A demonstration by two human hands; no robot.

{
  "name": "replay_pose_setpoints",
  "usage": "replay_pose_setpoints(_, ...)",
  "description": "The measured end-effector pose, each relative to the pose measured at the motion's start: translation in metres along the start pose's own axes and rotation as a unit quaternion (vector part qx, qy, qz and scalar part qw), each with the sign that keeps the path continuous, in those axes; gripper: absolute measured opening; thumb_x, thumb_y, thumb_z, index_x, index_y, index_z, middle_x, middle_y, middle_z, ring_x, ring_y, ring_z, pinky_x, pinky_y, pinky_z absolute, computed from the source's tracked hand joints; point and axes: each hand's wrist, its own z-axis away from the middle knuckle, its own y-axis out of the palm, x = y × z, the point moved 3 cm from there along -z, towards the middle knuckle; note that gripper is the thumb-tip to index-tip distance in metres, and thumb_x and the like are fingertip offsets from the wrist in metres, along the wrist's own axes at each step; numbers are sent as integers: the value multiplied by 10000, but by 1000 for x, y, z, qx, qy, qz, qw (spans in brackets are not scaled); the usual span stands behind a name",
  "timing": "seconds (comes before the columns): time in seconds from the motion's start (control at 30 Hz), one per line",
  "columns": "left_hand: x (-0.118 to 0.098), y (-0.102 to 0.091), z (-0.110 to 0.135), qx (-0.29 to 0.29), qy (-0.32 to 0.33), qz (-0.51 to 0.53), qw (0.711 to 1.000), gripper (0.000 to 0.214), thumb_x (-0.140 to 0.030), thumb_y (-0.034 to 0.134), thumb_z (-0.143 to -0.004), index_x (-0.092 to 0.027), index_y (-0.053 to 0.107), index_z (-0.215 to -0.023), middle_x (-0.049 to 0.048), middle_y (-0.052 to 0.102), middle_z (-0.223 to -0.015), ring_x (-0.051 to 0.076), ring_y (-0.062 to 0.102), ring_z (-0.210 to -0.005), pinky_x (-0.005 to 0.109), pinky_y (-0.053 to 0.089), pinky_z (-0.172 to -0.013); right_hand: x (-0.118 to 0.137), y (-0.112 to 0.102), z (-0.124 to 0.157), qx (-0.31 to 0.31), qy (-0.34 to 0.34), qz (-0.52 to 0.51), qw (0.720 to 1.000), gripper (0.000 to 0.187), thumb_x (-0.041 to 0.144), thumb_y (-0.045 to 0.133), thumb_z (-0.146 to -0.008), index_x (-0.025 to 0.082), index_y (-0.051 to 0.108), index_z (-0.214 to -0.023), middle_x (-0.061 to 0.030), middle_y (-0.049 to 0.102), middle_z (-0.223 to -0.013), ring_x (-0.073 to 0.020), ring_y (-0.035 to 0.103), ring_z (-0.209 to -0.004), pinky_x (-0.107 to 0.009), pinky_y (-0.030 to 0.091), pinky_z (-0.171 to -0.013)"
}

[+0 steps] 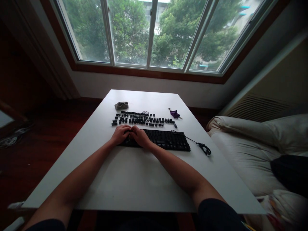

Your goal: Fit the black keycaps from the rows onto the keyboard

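A black keyboard (166, 140) lies on the white table. Over its left end, my left hand (121, 134) and my right hand (139, 135) meet with fingertips close together. Both have bent, closed fingers; anything pinched between them is too small and dark to make out. Just beyond the keyboard, many loose black keycaps (143, 120) lie in uneven rows. A thin wire loop (145, 113) shows among the back row.
A crumpled grey cloth (121, 105) lies at the table's far left. A purple cloth-like item (175, 114) with a stick-like end is at the far right. The keyboard's coiled cable (204, 149) lies toward the right edge, beside a pale sofa (243, 144).
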Motion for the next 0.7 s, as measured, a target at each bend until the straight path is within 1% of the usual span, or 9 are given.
replay_pose_setpoints(0.1, -1, -2, 1, 6, 3, 5, 1000, 269, -195, 556, -860, -243, 754, -1035, 53, 697, -1196, 246, 597, -1124, 427, 448, -1022, 9, 1, 7, 9, -52, 58, 997, 120, 284, 607, -903, 254, 630, -1017, -11, 702, -862, -183, 638, -755, -263, 435, -722)
replay_pose_setpoints(0.2, -3, -4, 1, 9, 7, 12, 1000, 240, -246, 546, -898, -249, 751, -1022, 48, 698, -1194, 239, 602, -1110, 423, 442, -1025, 13, 0, 12, 2, -79, 84, 993, 103, 274, 613, -893, 247, 641, -989, -19, 682, -846, -184, 616, -748, -261, 417, -725)
replay_pose_setpoints(0.3, -3, -4, 1, 5, 15, 16, 1000, 227, -265, 544, -911, -249, 752, -1003, 44, 699, -1190, 235, 603, -1111, 420, 441, -1026, 14, -2, 16, -15, -76, 82, 994, 118, 270, 580, -909, 238, 639, -1007, -15, 673, -833, -172, 593, -719, -258, 403, -709)
replay_pose_setpoints(0.47, -1, -3, 1, 3, 12, 14, 1000, 223, -251, 562, -897, -253, 753, -1010, 47, 698, -1196, 240, 601, -1126, 429, 440, -1034, 12, -6, 18, -26, -48, 73, 996, 129, 310, 561, -920, 240, 626, -1006, 5, 656, -781, -161, 590, -690, -257, 407, -686)
replay_pose_setpoints(0.57, -1, -3, 1, 2, 15, 16, 1000, 225, -243, 570, -893, -256, 749, -1029, 42, 698, -1201, 240, 601, -1126, 432, 434, -1043, 6, -5, 15, -36, -25, 19, 999, 122, 335, 563, -911, 238, 590, -980, 17, 654, -755, -158, 611, -676, -257, 436, -662)
replay_pose_setpoints(0.63, -2, -3, 1, 2, 19, 17, 1000, 223, -246, 570, -899, -260, 748, -1034, 38, 698, -1201, 237, 599, -1126, 431, 430, -1046, -1, -5, 12, -54, 9, -64, 996, 143, 368, 525, -926, 237, 541, -981, 21, 660, -750, -152, 631, -649, -255, 467, -632)
replay_pose_setpoints(0.7, -3, -4, 1, 3, 20, 20, 1000, 218, -261, 568, -910, -259, 749, -1031, 40, 700, -1195, 238, 598, -1128, 431, 429, -1044, -7, -6, 10, -76, 45, -140, 986, 169, 403, 490, -938, 239, 493, -980, 21, 667, -766, -145, 644, -615, -257, 494, -600)
